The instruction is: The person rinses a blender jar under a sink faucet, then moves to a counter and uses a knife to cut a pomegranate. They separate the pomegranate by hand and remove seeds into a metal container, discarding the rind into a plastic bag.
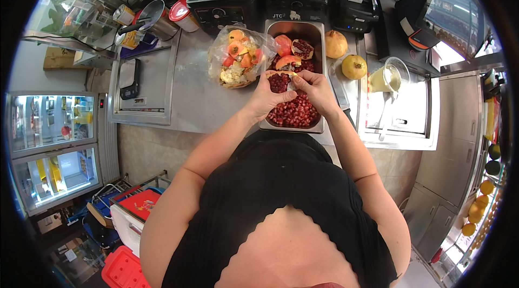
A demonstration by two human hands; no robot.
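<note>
Over a deep steel pan (323,45), my left hand (263,99) and my right hand (318,91) both grip one opened pomegranate piece (279,82), its red arils facing up. Loose pomegranate arils (295,113) fill the near part of the pan. Farther back in it lie more pomegranate pieces, among them a cut one (302,48) showing its seeds and a red-skinned one (283,44). A clear plastic bag (239,59) of peel and scraps rests against the pan's left side. Two whole pomegranates, one behind (336,44) and one nearer (354,66), sit to its right.
A knife (342,95) lies right of the pan, partly hidden by my right arm. Beyond it are a tilted plastic cup (389,77) and a spoon (385,115). Two blenders (221,12) and a receipt printer (352,4) line the back; a small scale (129,79) stands left.
</note>
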